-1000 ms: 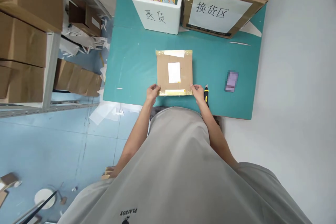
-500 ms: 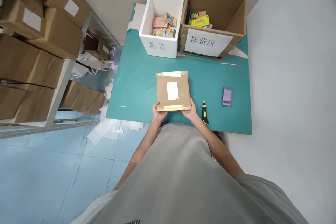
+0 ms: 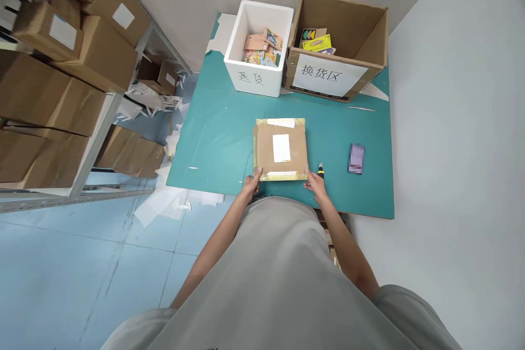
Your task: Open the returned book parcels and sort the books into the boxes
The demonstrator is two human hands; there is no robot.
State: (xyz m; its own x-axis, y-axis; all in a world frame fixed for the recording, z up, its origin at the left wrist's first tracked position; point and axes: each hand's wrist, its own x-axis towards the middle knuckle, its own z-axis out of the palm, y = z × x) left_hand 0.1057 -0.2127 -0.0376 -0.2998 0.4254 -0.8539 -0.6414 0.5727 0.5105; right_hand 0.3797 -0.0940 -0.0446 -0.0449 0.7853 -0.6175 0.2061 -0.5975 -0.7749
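Observation:
A flat taped cardboard box (image 3: 298,145) with a white label (image 3: 281,148) on top is at the near middle of the green table. My left hand (image 3: 251,183) grips its near left corner, thumb on the side. At the near right corner, my right hand (image 3: 316,184) has its fingers closed on the edge. A black and yellow utility knife (image 3: 321,170) lies just beyond my right hand, which hides most of its handle.
At the back of the green table (image 3: 205,136) stand a white foam box (image 3: 256,85) and a larger open carton (image 3: 293,74), both holding small colourful packages. A blurred phone-like object (image 3: 356,158) lies to the right. Shelves of cartons (image 3: 98,54) flank the left; a wall bounds the right.
In the picture, the cardboard box has shifted right and turned slightly, its left side now showing. My right hand has moved right and now covers most of the utility knife.

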